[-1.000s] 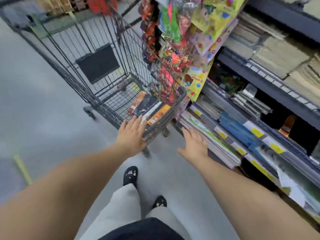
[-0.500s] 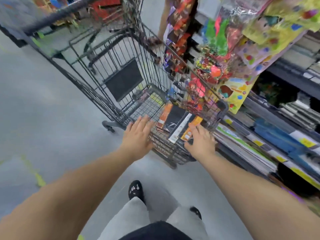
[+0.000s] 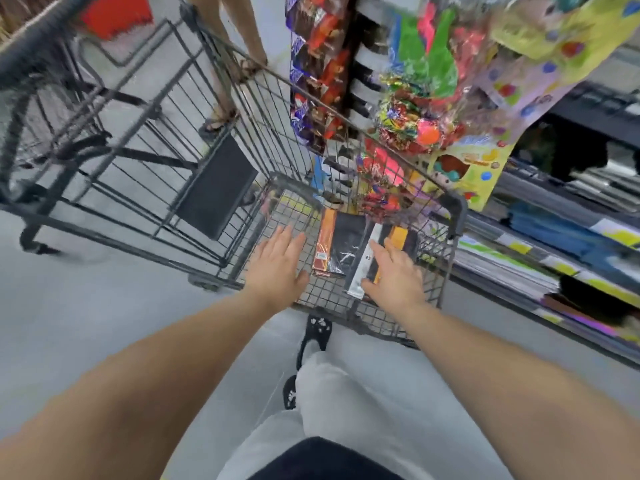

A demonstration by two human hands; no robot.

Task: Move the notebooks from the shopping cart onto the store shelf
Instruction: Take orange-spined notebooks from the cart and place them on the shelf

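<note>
A grey wire shopping cart stands in front of me. On its mesh floor lie notebooks: one black with an orange spine and another black, white and orange one beside it. My left hand hovers flat, fingers straight, over the cart floor left of the notebooks. My right hand reaches over the second notebook with straight fingers; whether it touches is unclear. The store shelf with stacked notebooks runs along the right.
Hanging packs of sweets and bright toys dangle over the cart's far right side. The cart's black child-seat flap is folded down. Another person's legs stand beyond the cart. My feet in dark shoes are on the grey floor.
Both hands have moved forward over the cart's edge and now sit above its floor, the right one over the notebooks. The view has closed in on the cart.
</note>
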